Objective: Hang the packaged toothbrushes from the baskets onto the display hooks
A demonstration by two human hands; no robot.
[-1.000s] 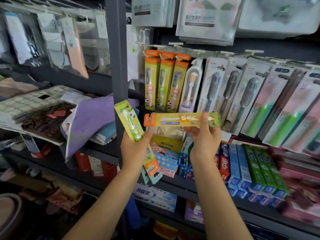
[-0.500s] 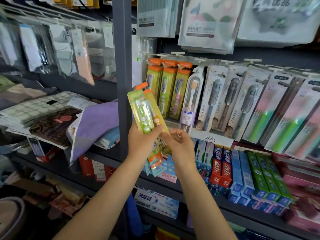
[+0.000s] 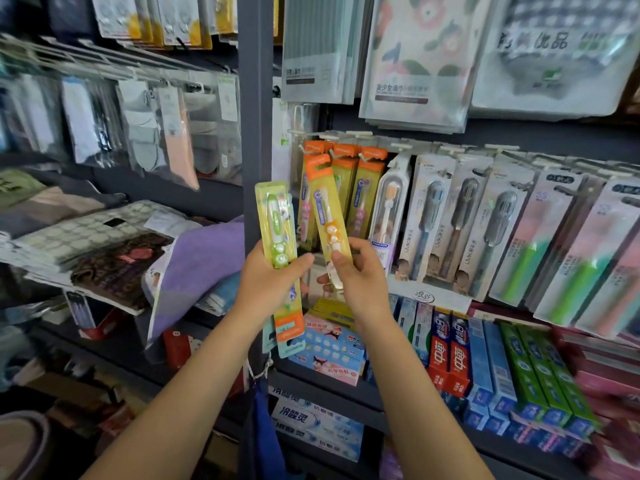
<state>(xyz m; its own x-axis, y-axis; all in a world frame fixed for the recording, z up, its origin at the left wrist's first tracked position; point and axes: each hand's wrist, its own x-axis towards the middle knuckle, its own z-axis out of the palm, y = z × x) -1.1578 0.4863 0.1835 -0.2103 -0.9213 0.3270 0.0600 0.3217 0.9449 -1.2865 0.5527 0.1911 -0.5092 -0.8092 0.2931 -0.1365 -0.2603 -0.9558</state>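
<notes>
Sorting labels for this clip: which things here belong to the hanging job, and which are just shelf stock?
Job: orange-topped toothbrush pack in right hand; green-topped packs in left hand; display hooks.
Bystanders: toothpaste boxes, purple cloth, hanging towels.

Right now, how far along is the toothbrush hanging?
Done: three orange-topped packs hang on the hooks at the row's left end. In hand: the right hand holds an orange-topped pack upright below those hooks, not yet hung. Left: the left hand grips a stack of packs awaiting hooks.
</notes>
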